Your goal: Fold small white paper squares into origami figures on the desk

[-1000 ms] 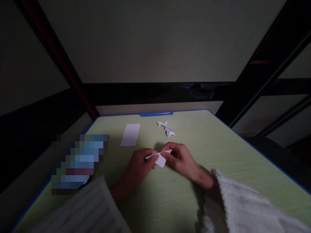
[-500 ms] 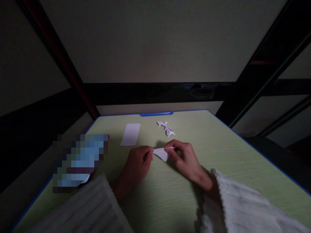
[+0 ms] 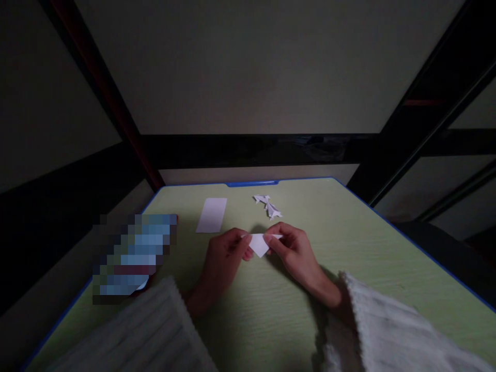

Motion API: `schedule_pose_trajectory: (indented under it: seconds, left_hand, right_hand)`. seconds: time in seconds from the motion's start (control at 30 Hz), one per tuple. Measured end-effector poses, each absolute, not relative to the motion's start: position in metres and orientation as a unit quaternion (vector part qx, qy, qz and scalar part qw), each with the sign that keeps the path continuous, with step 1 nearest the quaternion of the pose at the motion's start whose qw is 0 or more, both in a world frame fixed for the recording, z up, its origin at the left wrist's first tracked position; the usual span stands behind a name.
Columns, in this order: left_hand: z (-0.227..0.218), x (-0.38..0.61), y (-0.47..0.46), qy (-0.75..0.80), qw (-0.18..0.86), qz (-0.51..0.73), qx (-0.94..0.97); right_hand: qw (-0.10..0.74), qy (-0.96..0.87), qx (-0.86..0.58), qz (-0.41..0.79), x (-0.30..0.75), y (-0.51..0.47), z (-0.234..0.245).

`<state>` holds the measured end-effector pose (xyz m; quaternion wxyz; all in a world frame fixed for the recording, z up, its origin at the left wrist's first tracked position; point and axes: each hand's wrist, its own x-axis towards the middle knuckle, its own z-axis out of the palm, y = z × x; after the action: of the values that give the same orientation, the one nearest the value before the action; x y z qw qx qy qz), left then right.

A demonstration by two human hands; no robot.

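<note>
Between my two hands is a small piece of folded white paper, its lower edge coming to a point. My left hand pinches its left end between thumb and fingers. On the other end, my right hand has its thumb pressed on the front and the fingers behind. The fingertips cover both ends of the paper. Just beyond my hands, two small folded paper figures lie close together. A flat white sheet of paper rests to their left.
The pale green tabletop has a blue rim, with a blue strip at its far edge. On the left lies a blurred-out object, bluish with a dark red edge. A light panel wall stands behind the table.
My left hand has moved in along the paper, its thumb now on the front. The paper faces me more squarely, its point now centred. The view has shifted slightly.
</note>
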<state>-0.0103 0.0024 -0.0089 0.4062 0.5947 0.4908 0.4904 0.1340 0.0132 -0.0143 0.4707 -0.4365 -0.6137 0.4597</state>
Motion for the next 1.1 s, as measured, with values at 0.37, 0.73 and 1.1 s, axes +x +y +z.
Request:
schedule_pose_trajectory:
  seconds: [0.37,0.73,1.1]
  left_hand:
    - [-0.008,-0.011,-0.001,0.505,0.336,0.416,0.678]
    - [-0.006,-0.020,0.005,0.565,0.292,0.516,0.573]
    - [-0.007,-0.015,0.010,0.521,0.416,0.570,0.480]
  right_hand:
    - [0.367,-0.744,-0.428,0.358,0.132,0.005,-0.009]
    - [0.374,-0.735,-0.462,0.326,0.138,0.007,-0.007]
    - [0.488,-0.554,-0.338,0.584,0.133,0.019,-0.012]
